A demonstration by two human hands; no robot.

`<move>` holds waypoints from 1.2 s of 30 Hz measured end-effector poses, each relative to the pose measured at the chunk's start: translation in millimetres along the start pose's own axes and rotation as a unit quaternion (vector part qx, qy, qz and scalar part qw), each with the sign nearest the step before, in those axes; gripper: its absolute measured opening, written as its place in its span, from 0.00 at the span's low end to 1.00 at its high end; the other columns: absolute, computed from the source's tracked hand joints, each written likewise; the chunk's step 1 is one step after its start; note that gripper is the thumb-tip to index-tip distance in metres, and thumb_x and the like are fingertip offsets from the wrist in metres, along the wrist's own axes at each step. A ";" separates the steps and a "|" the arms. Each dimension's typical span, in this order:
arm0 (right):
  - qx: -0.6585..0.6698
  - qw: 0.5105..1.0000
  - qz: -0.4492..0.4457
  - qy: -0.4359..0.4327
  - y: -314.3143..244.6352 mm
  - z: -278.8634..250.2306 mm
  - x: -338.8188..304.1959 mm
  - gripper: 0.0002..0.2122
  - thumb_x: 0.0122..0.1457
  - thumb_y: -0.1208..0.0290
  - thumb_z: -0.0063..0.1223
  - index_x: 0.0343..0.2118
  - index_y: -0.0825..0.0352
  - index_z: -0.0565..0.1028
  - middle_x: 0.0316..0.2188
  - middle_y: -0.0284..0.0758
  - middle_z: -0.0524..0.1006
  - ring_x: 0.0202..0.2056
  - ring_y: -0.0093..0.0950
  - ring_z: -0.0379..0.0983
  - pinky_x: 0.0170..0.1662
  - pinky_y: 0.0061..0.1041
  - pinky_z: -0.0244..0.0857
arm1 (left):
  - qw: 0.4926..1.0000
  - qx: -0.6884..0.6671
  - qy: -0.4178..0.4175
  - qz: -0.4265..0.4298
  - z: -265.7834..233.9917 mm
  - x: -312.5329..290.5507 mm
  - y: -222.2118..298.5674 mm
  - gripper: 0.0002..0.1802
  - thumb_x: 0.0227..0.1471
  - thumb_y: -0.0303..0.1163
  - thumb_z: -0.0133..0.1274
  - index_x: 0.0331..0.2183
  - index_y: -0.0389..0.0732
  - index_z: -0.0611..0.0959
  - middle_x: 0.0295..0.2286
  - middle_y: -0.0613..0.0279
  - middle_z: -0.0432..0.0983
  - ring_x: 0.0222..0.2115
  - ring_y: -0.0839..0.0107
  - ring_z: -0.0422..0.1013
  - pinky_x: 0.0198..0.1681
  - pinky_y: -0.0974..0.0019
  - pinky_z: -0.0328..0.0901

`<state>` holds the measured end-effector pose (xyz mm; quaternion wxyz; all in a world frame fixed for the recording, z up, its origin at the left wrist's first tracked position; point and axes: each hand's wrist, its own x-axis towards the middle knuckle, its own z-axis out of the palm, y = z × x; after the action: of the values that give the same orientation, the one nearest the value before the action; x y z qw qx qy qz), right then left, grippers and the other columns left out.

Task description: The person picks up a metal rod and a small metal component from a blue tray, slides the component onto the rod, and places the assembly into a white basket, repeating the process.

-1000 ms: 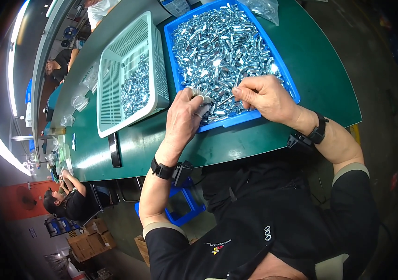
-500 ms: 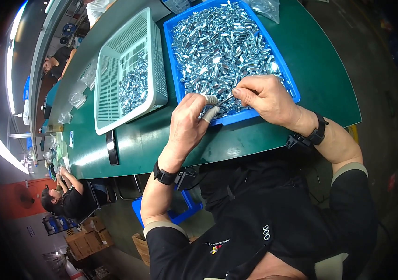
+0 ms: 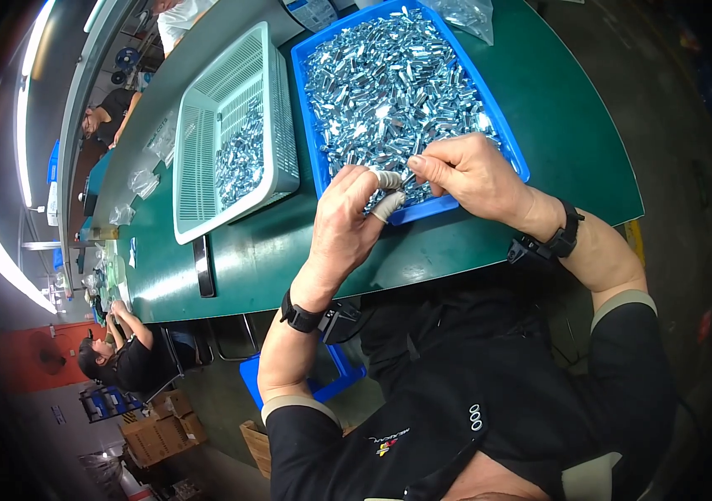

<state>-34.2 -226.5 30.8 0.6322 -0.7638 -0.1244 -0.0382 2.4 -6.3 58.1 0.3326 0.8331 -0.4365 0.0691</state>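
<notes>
One slender metal piece [image 3: 409, 177] sits at the fingertips of the right hand [image 3: 483, 179], above the near edge of the blue tray [image 3: 444, 205]. The right thumb and index finger form a narrow pinch on it; only a short length is visible. The left hand [image 3: 343, 219] is curled beside it, its thumb and index finger fitted with white wraps [image 3: 390, 204] and set slightly apart. Whether the left hand grips a part cannot be told, since the fingers hide the contact. Loose metal parts [image 3: 385, 92] fill the tray on the green table [image 3: 577, 134]; more lie in the pale green basket [image 3: 287, 163] to the left.

Recommended handling: keep the right pinch light but firm, because smooth metal is likely to slip. Steady the left hand close by, align the piece along its own axis, and avoid side load. Keep both hands over the tray so that a dropped part lands among the others.

Compared with the frame half a second earlier, the left hand is closer to the right. A longer section of the piece spans the gap there; now the fingertips nearly meet. The right hand holds almost the same position.
</notes>
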 end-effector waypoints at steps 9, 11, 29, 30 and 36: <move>-0.010 0.997 0.041 -0.067 1.6 1.8 -0.1 0.19 0.68 0.59 0.52 0.26 0.69 0.81 0.16 0.30 0.75 0.19 0.16 0.70 0.24 0.21 0.62 | 1.000 -0.012 0.025 0.002 4.8 -0.2 6.3 0.13 0.44 0.25 0.67 0.31 0.38 0.79 0.26 0.57 0.72 0.28 0.56 0.67 0.31 0.57 0.63; 0.018 0.999 0.031 -0.037 3.3 4.7 -0.8 0.19 0.69 0.59 0.52 0.26 0.69 0.80 0.17 0.29 0.75 0.20 0.16 0.70 0.24 0.19 0.62 | 1.000 0.022 0.008 -0.013 1.3 0.4 5.7 0.12 0.45 0.22 0.67 0.34 0.36 0.82 0.27 0.56 0.76 0.30 0.59 0.72 0.35 0.63 0.67; 0.066 0.997 0.014 0.030 8.4 -1.2 5.8 0.13 0.69 0.65 0.50 0.35 0.71 0.78 0.25 0.29 0.78 0.28 0.16 0.71 0.32 0.19 0.65 | 0.976 0.206 -0.012 -0.075 1.3 -7.1 -41.1 0.11 0.48 0.30 0.64 0.34 0.40 0.80 0.28 0.56 0.72 0.33 0.53 0.72 0.36 0.54 0.68; 0.064 0.997 0.014 0.033 9.5 -2.0 5.4 0.13 0.69 0.65 0.50 0.35 0.71 0.78 0.25 0.29 0.78 0.28 0.16 0.71 0.32 0.19 0.65 | 0.976 0.205 -0.012 -0.072 2.6 -7.5 -43.6 0.11 0.48 0.30 0.64 0.34 0.40 0.80 0.28 0.56 0.72 0.33 0.53 0.72 0.36 0.54 0.68; -0.001 1.000 0.019 0.022 10.6 -1.0 5.6 0.11 0.68 0.66 0.50 0.36 0.70 0.78 0.26 0.31 0.78 0.28 0.19 0.72 0.32 0.22 0.66 | 0.989 0.116 0.041 -0.079 2.3 -12.2 -30.7 0.10 0.49 0.26 0.63 0.34 0.37 0.80 0.29 0.55 0.75 0.33 0.53 0.73 0.36 0.56 0.68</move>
<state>-26.2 -228.4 22.0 0.6347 -0.7656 -0.0959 -0.0431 18.3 12.9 36.2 0.2554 0.8943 -0.3445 0.1275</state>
